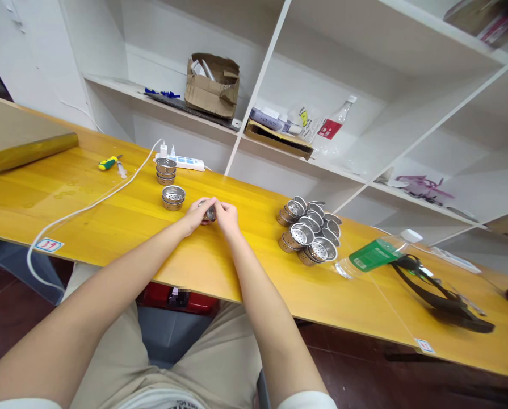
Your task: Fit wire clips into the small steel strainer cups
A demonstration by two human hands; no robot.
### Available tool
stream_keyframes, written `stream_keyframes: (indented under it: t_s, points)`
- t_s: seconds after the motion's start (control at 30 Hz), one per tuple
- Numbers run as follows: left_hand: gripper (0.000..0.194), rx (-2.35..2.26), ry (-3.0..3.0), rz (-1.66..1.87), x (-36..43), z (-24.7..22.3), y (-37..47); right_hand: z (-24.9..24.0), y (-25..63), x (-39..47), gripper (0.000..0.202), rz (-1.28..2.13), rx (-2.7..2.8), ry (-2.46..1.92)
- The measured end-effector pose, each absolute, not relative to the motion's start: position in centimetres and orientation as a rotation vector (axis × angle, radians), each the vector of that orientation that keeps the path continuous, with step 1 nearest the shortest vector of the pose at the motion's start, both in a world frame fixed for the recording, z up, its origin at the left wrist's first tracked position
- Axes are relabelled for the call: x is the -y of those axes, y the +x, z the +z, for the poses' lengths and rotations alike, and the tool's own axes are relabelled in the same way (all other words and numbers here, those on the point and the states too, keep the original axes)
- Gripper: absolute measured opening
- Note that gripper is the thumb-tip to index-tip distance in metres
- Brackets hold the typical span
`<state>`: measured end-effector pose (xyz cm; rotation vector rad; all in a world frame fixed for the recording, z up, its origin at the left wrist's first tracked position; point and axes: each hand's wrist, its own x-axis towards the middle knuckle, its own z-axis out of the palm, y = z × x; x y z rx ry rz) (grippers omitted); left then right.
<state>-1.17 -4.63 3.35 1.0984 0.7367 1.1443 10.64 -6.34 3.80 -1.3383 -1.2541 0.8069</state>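
Close together over the middle of the table, my left hand (197, 216) and my right hand (227, 216) are both closed around one small metal strainer cup (210, 213). Fingers cover most of that cup. Just left of my hands stands a short stack of perforated metal strainer cups (173, 196), and behind it is a taller stack (166, 170). To the right, a cluster of several more strainer cups (311, 227) stands in stacks, some of them tilted.
A white cable (92, 205) runs from a power strip (185, 162) over the table's front edge. A screwdriver (108, 163) lies at the left near a cardboard box (24, 133). Right of the cups stand a green-labelled bottle (375, 254) and a black headset strap (441, 298).
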Motion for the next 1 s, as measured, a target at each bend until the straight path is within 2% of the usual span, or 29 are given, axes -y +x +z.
stream_keyframes:
  t_s: [0.2, 0.63, 1.0]
  points:
    - [0.045, -0.784, 1.110, 1.195, 4.6, 3.1, -0.8, 4.0, 10.3, 6.4, 0.059, 0.886, 1.203, -1.279]
    - [0.039, -0.827, 1.122, 1.208, 4.8, 3.2, -0.8, 4.4, 10.9, 6.6, 0.046, 1.136, 1.127, -1.187]
    - [0.036, -0.837, 1.011, 1.192, 3.5, 2.6, -1.1, 5.1, 11.1, 6.7, 0.055, 1.207, 0.994, -1.047]
